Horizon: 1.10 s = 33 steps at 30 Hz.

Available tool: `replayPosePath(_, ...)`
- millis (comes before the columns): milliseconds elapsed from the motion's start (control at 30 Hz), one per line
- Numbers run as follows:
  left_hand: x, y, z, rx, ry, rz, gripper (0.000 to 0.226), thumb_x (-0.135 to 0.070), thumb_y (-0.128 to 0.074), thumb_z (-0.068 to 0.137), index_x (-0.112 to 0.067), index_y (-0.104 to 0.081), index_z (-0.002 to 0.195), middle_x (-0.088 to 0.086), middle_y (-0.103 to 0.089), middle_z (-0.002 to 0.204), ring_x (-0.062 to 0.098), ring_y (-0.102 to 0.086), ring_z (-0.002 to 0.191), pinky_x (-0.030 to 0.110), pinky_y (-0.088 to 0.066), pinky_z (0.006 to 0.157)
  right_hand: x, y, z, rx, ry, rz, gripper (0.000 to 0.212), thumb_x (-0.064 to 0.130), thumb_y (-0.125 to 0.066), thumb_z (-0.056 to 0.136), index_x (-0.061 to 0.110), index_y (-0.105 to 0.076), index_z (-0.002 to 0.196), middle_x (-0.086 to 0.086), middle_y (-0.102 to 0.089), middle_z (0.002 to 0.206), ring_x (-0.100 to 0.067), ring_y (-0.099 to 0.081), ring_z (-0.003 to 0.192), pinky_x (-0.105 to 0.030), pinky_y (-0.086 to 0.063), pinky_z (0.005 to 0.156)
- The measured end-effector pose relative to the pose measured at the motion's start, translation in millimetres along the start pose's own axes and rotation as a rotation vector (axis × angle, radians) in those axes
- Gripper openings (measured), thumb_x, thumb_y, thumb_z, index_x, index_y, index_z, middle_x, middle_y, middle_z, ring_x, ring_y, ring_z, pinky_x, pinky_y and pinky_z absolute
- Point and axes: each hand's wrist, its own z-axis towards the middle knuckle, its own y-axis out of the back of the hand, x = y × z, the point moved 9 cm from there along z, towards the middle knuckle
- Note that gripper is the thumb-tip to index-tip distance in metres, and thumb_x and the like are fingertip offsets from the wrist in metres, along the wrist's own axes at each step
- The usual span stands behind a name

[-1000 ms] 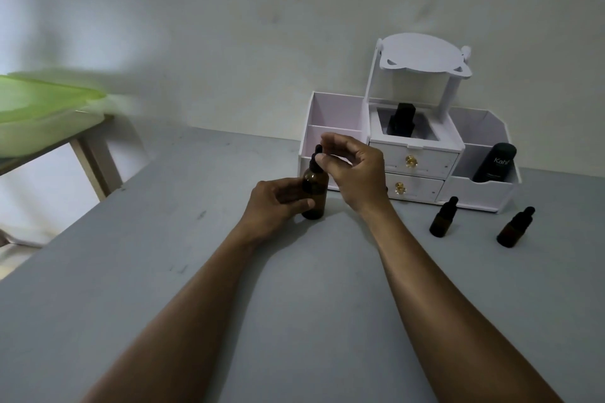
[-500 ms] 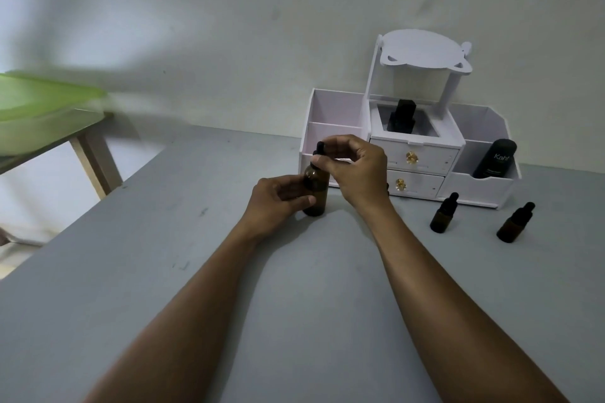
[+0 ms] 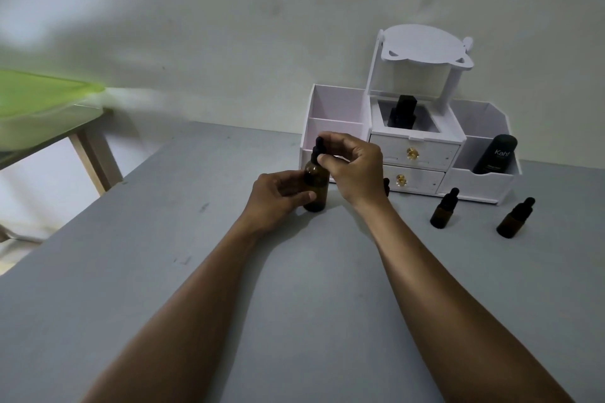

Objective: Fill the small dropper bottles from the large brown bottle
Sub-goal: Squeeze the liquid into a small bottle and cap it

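Note:
The large brown bottle (image 3: pixel 317 183) stands upright on the grey table, in front of the white organizer. My left hand (image 3: pixel 278 198) grips its body from the left. My right hand (image 3: pixel 353 167) pinches the black dropper cap (image 3: pixel 318 147) on its neck. Two small brown dropper bottles stand to the right on the table, one (image 3: pixel 443 208) nearer the middle and one (image 3: pixel 515 218) further right. The top of a third small bottle (image 3: pixel 386 185) peeks out behind my right wrist.
A white drawer organizer (image 3: pixel 422 153) with a raised top shelf stands against the wall; a black item (image 3: pixel 402 113) sits in its middle bin and a black Kahf bottle (image 3: pixel 496 155) in its right bin. A green-lidded box (image 3: pixel 39 108) rests on a side table at left.
Both hands stay on the large bottle; the right hand's fingers have shifted slightly around the dropper cap. The view has drifted a little.

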Motion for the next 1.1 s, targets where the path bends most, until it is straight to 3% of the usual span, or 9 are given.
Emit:
replayPosePath(100,-1.5,-0.7,-0.3,0.002,-0.001,-0.002,0.048,-0.013,-0.081,0.082,-0.011,-0.068,0.128,-0.004,-0.073,0.113,-0.008,-0.069,0.093,0.008,-0.051,0.082,1.9,2.0,0.7,-0.018,0.022,-0.024,0.027,0.01,-0.083,0.076,0.013,-0.076,0.102,0.004,-0.077,0.093,-0.005,-0.073,0.086,-0.023,-0.061,0.081)
replayPosePath(200,-1.7,-1.3,-0.1,0.007,-0.002,0.004,0.048,-0.014,-0.08,0.082,-0.012,-0.067,0.128,-0.004,-0.073,0.114,-0.009,-0.069,0.094,0.008,-0.051,0.083,-1.4,3.3,1.0,-0.037,0.001,0.024,0.032,0.011,-0.081,0.078,0.012,-0.075,0.109,-0.001,-0.076,0.101,-0.009,-0.072,0.094,-0.024,-0.06,0.083)
replayPosePath(300,-1.4,-0.5,-0.7,0.003,-0.006,-0.003,0.047,-0.013,-0.081,0.082,-0.013,-0.068,0.128,-0.004,-0.074,0.113,-0.006,-0.07,0.097,0.009,-0.051,0.085,-2.6,-0.3,0.7,-0.011,-0.009,0.008,0.031,0.005,-0.075,0.081,0.012,-0.075,0.111,-0.001,-0.077,0.103,-0.009,-0.073,0.095,-0.031,-0.061,0.088)
replayPosePath(400,-2.3,0.4,-1.3,-0.002,-0.012,0.012,0.047,-0.014,-0.081,0.082,-0.013,-0.068,0.127,-0.002,-0.074,0.113,-0.003,-0.07,0.097,0.01,-0.052,0.086,-0.8,1.7,1.1,-0.024,0.008,-0.019,0.028,0.008,-0.083,0.075,0.012,-0.076,0.102,0.001,-0.077,0.093,-0.007,-0.072,0.086,-0.028,-0.061,0.082)
replayPosePath(500,-2.3,-0.1,-1.3,-0.001,-0.008,0.003,0.048,-0.014,-0.081,0.082,-0.013,-0.068,0.127,-0.002,-0.075,0.113,-0.004,-0.07,0.098,0.01,-0.052,0.085,-1.9,3.1,0.6,-0.037,-0.005,0.039,0.035,0.012,-0.085,0.074,0.013,-0.073,0.107,-0.001,-0.075,0.098,-0.012,-0.072,0.092,-0.026,-0.061,0.083)
replayPosePath(733,-2.8,0.4,-0.8,0.0,-0.014,0.006,0.049,-0.014,-0.081,0.082,-0.013,-0.067,0.128,0.0,-0.075,0.115,0.006,-0.071,0.104,0.02,-0.055,0.094,0.6,1.0,0.8,-0.022,0.016,-0.016,0.026,0.011,-0.084,0.073,0.013,-0.074,0.097,0.003,-0.075,0.09,-0.009,-0.072,0.085,-0.03,-0.062,0.082)
replayPosePath(900,-2.2,0.8,-0.8,-0.004,-0.014,-0.011,0.049,-0.013,-0.082,0.081,-0.013,-0.068,0.127,0.0,-0.075,0.113,0.005,-0.072,0.101,0.02,-0.055,0.092,-3.2,0.6,0.4,-0.015,-0.012,0.054,0.025,0.003,-0.077,0.079,0.011,-0.075,0.103,0.001,-0.075,0.094,-0.008,-0.072,0.088,-0.027,-0.059,0.084)
replayPosePath(1000,-2.5,0.8,-0.7,-0.007,-0.019,-0.008,0.048,-0.012,-0.082,0.08,-0.013,-0.069,0.126,-0.001,-0.075,0.111,0.0,-0.071,0.099,0.015,-0.055,0.088,-1.1,2.9,1.5,-0.043,0.02,0.019,0.021,0.006,-0.082,0.074,0.011,-0.075,0.093,0.001,-0.076,0.086,-0.011,-0.073,0.081,-0.032,-0.062,0.081)
replayPosePath(1100,-2.6,1.2,0.0,-0.009,-0.031,0.003,0.048,-0.013,-0.082,0.08,-0.013,-0.069,0.126,0.0,-0.076,0.111,0.004,-0.072,0.101,0.021,-0.056,0.093,0.3,4.0,1.4,-0.064,0.027,0.032,0.021,0.008,-0.084,0.072,0.009,-0.072,0.09,-0.001,-0.074,0.087,-0.014,-0.072,0.082,-0.032,-0.062,0.081)
